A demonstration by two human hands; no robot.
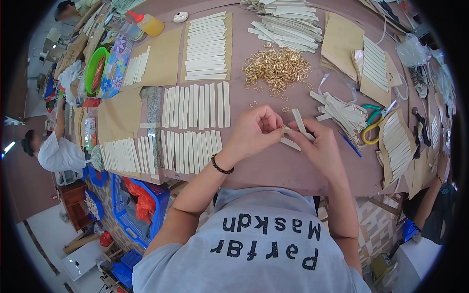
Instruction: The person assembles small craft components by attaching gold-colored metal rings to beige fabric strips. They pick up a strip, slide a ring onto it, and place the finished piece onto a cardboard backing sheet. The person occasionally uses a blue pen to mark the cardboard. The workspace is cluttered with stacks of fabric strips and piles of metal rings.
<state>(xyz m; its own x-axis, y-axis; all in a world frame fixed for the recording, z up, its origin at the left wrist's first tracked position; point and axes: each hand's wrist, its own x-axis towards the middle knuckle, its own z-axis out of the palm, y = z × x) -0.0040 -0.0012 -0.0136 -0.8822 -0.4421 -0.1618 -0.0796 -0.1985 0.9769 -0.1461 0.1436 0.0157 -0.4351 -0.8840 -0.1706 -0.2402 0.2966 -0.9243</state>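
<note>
Near the front edge of the table, my left hand [259, 129] and my right hand [320, 146] meet at the fingertips. A small gold buckle [286, 129] shows between them, partly covered; the left thumb and forefinger pinch it. Cream strips [298, 120] stick out from my right hand, one upward between the fingers and another below the thumb. Just beyond my hands spreads a heap of gold buckles [277, 68], with a few loose ones at its near side. A loose pile of cream strips [342, 113] lies to the right.
Rows of cream strips [195, 105] lie on the left, some on brown cardboard [161, 56]. Right of me are scissors [376, 124], a blue pen [350, 144] and more cardboard [342, 44]. A glue bottle [150, 25] stands far left. Other people work at both sides.
</note>
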